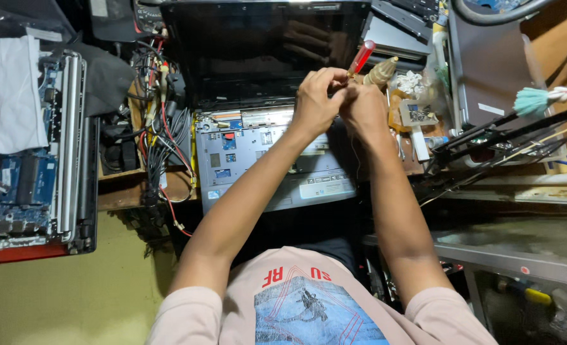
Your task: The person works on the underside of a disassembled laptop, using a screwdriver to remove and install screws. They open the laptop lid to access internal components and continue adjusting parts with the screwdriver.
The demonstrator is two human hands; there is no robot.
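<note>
shirt: pale pink short-sleeved T-shirt [321, 306], soft and loose
print: blue picture panel on the chest with thin red lines, red lettering above it
sleeves: end at the upper arms
forearms: bare
wrists: no watch or bands

Opened laptop [264, 153] lies centre, circuit boards [21, 185] left, tools [417, 115] right.

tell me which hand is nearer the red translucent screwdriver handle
Right. The right hand sits just below the red translucent screwdriver handle, seemingly holding it; the left hand is beside it, further left.
</note>
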